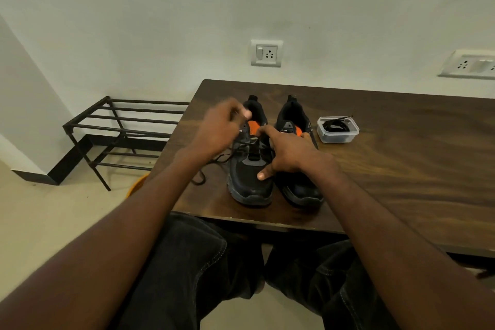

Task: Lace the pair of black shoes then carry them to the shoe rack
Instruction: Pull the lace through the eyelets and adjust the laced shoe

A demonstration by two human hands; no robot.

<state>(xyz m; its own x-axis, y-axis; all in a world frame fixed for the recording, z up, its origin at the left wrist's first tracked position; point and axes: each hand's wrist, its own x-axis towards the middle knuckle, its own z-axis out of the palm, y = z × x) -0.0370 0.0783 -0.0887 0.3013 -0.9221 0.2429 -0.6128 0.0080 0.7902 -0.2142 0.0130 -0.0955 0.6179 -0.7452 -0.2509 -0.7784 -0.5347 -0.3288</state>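
Left grip [222, 126] was raised over the collar of the left shoe [250, 166], fingers curled and pinching what looked like the lace [214, 161]; motion blur hid the exact pinch. Right grip [286, 151] rested on both shoes at mid-frame, fingers bent over the tongue area and thumb pressed on the left shoe's toe box, steadying it. The right shoe [297, 158] stood just beside its mate, touching it, and showed no lace that I could make out. Both sat near the front edge of the tabletop [401, 169], toes toward the person. Loose lace trailed off the left shoe toward the lower left. A clear plastic tub [338, 130] just right of the shoes held a coiled black lace, probably meant for the second shoe. The shoe rack [120, 134] stood on the floor at the left of the frame.

Judging by this, lacing of the first shoe was under way. To do it well, the steadying thumb should keep the shoe from sliding while the lace is drawn taut. Both ends should be kept even, and the slack pulled through each eyelet before crossing. The trailing loop could snag at the tabletop's edge.
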